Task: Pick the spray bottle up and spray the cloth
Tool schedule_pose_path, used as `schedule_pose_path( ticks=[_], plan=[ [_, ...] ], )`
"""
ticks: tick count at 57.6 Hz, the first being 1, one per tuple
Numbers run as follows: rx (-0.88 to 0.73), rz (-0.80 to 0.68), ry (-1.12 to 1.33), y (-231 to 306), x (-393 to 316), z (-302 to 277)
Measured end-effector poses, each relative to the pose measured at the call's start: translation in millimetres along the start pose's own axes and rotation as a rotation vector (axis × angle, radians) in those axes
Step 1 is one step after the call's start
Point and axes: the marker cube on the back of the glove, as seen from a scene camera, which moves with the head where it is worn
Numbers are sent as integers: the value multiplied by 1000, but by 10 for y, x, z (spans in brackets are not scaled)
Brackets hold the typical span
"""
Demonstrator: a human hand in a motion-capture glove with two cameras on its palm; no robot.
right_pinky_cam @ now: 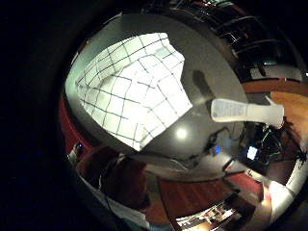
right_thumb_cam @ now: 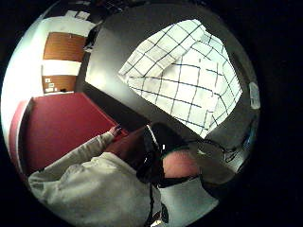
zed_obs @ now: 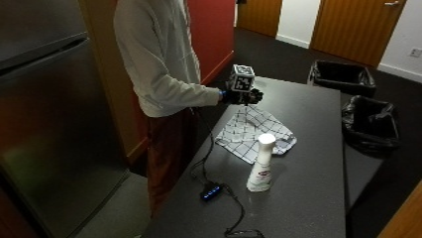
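Observation:
A white cloth [zed_obs: 254,131] with a dark check pattern lies rumpled on the dark grey table [zed_obs: 310,188]. The white spray bottle [zed_obs: 262,163] stands upright on the table just beside the cloth's near edge. My gloved right hand [zed_obs: 240,95] hovers above the far side of the cloth, apart from it and from the bottle, and holds nothing. Both palm views look down on the cloth [right_pinky_cam: 134,91] [right_thumb_cam: 189,75]. The little finger side view also shows the bottle [right_pinky_cam: 245,111] beside the cloth.
A black cable with a small blue-lit box [zed_obs: 211,192] runs along the table's near left edge. Two black bins [zed_obs: 342,77] [zed_obs: 370,121] stand on the floor beyond the table. A steel fridge [zed_obs: 46,124] stands to the left of the person.

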Motion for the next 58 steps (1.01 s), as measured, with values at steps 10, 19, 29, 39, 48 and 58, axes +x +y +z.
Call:
schedule_pose_path(
  ticks=[10, 19, 29, 39, 48, 58],
  plan=[
    [12, 3, -5, 29, -45, 26],
    [76, 17, 10, 111, -11, 55],
    [169, 48, -33, 350, 290, -19],
    [269, 110, -69, 547, 469, -56],
    [361, 170, -107, 754, 662, -79],
    [429, 259, -137, 1011, 933, -95]
  ],
)
